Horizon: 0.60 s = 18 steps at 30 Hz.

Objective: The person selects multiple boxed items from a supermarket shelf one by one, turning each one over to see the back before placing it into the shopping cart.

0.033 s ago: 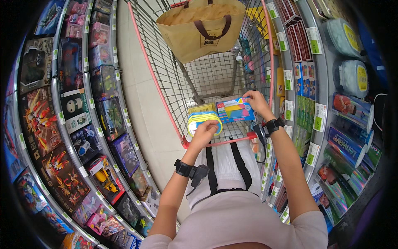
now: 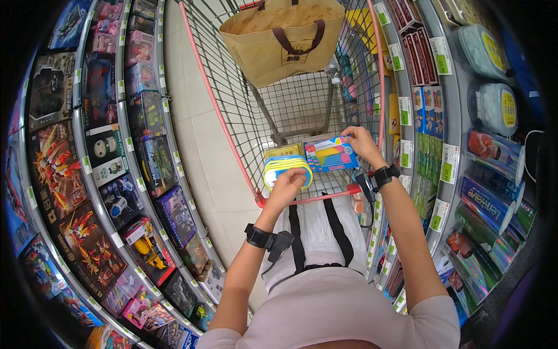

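Note:
My left hand is closed on a rounded yellow-and-blue package with stacked rims, near the close end of the shopping cart. To its right, my right hand grips the right edge of a flat blue box with pink and yellow print. Just behind the rounded package is a flat gold-yellow box, partly covered. My fingers hide part of each held thing. Farther up in the cart stands a large tan tote bag with dark brown handles.
Shelves of boxed toys run along the left, beyond a strip of pale tiled floor. Close on the right, shelves hold small boxes, clear tubs and shiny rolled packs. The cart's red handle bar lies before my waist.

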Each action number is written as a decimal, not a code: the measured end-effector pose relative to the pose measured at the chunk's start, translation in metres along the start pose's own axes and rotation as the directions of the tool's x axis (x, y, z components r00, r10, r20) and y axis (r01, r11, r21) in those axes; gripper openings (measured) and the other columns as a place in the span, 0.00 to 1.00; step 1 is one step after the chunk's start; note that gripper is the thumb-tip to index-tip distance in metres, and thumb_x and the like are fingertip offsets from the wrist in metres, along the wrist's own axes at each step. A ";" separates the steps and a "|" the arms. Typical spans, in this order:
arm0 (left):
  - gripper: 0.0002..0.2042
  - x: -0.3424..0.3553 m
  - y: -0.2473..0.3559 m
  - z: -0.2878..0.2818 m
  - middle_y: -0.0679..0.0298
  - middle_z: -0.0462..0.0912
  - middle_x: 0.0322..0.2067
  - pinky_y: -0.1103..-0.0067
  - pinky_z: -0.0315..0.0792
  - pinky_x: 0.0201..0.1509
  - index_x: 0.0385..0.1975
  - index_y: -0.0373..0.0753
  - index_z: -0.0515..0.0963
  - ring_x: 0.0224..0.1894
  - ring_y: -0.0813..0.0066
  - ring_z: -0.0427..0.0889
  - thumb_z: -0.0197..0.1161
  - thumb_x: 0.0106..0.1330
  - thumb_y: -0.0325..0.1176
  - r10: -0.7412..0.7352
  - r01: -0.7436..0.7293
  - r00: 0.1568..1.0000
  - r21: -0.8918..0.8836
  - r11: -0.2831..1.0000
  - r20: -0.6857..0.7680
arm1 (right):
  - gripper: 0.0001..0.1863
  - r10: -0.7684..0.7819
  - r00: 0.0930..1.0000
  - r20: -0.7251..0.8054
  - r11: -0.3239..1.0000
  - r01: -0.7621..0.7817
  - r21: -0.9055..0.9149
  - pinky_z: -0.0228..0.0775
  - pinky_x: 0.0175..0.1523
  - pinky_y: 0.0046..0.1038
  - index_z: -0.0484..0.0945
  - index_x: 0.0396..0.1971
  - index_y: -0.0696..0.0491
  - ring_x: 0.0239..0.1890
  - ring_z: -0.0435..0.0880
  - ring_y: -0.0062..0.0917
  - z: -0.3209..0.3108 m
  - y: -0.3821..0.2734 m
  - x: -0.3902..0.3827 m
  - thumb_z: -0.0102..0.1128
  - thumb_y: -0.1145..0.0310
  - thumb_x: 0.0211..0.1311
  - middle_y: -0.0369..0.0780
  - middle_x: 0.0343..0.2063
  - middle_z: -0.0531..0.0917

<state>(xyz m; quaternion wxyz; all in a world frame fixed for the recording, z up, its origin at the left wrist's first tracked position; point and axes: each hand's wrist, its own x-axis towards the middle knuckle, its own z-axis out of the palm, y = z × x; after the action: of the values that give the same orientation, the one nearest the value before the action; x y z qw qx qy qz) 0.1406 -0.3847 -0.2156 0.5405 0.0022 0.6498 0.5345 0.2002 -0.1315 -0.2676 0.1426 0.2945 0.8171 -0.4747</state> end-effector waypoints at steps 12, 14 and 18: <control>0.11 -0.007 0.000 0.003 0.59 0.76 0.34 0.84 0.67 0.39 0.38 0.29 0.70 0.34 0.79 0.73 0.50 0.55 0.25 -0.010 0.009 1.000 -0.051 0.999 -0.012 | 0.12 -0.169 0.983 -0.067 0.872 0.118 -0.475 0.65 0.41 0.37 0.72 0.33 0.58 0.38 0.72 0.44 0.037 0.049 -0.011 0.51 0.76 0.44 0.50 0.37 0.73; 0.11 -0.009 -0.001 0.004 0.60 0.76 0.33 0.84 0.67 0.38 0.37 0.29 0.70 0.34 0.79 0.73 0.51 0.54 0.25 0.028 -0.029 1.000 -0.054 0.998 -0.011 | 0.14 -0.310 0.947 -0.083 0.894 0.261 -0.365 0.65 0.41 0.38 0.71 0.36 0.57 0.38 0.72 0.45 0.033 0.032 -0.020 0.49 0.76 0.45 0.51 0.36 0.73; 0.09 -0.027 0.015 0.013 0.64 0.76 0.27 0.87 0.66 0.31 0.32 0.29 0.71 0.28 0.82 0.72 0.54 0.54 0.28 0.135 -0.135 0.990 0.008 0.991 0.033 | 0.11 -0.181 0.983 -0.028 0.950 0.167 -0.266 0.66 0.39 0.34 0.72 0.34 0.58 0.33 0.75 0.40 0.023 -0.007 -0.061 0.50 0.72 0.49 0.48 0.29 0.76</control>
<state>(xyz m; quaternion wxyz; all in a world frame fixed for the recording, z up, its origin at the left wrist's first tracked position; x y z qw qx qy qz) 0.1527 -0.3852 -0.1844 0.5135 0.0578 0.6420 0.5664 0.2429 -0.1752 -0.2429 0.1167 0.2123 0.8988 -0.3653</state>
